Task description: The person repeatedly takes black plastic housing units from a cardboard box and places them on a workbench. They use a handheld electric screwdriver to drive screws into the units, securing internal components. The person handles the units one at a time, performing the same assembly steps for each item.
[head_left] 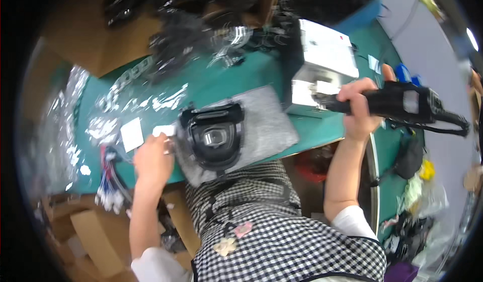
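Note:
My right hand (pixel 361 112) is wrapped round a black electric screwdriver (pixel 390 102). Its tip points left, at the front of a white and silver box (pixel 327 50), probably a screw feeder. My left hand (pixel 153 158) has its fingers curled around a small white piece (pixel 163 130), blurred and partly hidden by the fingers. Just right of that hand, a black plastic housing (pixel 214 136) with a rounded, hollow shape lies on a grey cloth (pixel 271 121). Neither hand touches the housing as far as I can see.
The green table (pixel 261 75) carries clear plastic bags (pixel 161 98) and a white paper slip (pixel 132 134). A bundle of wires with white connectors (pixel 110 186) hangs at the left edge. Behind are a cardboard box (pixel 95 40) with black parts and a blue bin (pixel 359 17).

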Demonstrator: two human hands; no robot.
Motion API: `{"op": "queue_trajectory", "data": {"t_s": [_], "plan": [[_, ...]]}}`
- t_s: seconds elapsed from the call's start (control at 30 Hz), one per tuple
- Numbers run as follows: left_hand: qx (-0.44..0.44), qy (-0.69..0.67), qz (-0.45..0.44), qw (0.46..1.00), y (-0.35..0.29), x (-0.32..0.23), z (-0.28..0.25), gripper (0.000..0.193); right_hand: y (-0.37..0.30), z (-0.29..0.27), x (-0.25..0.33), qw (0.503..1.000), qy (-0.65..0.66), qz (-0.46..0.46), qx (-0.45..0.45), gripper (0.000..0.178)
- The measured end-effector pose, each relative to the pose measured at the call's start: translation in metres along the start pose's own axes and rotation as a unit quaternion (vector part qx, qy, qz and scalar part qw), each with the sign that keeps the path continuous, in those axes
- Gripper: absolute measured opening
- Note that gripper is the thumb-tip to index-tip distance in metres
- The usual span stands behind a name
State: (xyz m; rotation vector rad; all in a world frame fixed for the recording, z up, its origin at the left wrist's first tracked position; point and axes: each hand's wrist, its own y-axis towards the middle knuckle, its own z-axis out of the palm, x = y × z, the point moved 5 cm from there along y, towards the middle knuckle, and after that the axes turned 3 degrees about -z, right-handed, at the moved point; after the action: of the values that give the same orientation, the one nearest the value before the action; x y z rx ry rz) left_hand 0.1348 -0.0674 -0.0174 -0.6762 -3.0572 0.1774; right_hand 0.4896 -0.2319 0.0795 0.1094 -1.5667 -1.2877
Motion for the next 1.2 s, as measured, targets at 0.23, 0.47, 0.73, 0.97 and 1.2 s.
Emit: {"op": "queue_trajectory", "data": {"t_s": [0.23,0.47,0.73,0.97,1.2], "plan": [[0.050,-0.103,0.052,0.992,0.012,0.011,-0.044,0.065,0.021,0.008,-0.012,0.983,0.049,0.059,0.168,0.090],[0.070,-0.095,0.164,0.979,0.020,0.008,-0.013,0.089,0.039,0.017,-0.030,0.988,-0.060,0.143,0.025,0.062],[0.090,-0.158,0.231,0.956,0.007,0.015,-0.003,0.093,-0.009,0.013,-0.001,0.980,0.016,0.179,-0.088,0.059],[-0.062,-0.305,0.102,0.945,-0.005,0.025,-0.064,0.079,-0.028,0.039,0.037,0.988,0.095,0.090,-0.079,0.068],[-0.110,-0.265,0.209,0.935,-0.004,-0.081,-0.069,0.074,-0.035,0.096,0.034,0.978,0.176,0.103,-0.052,0.078]]}}
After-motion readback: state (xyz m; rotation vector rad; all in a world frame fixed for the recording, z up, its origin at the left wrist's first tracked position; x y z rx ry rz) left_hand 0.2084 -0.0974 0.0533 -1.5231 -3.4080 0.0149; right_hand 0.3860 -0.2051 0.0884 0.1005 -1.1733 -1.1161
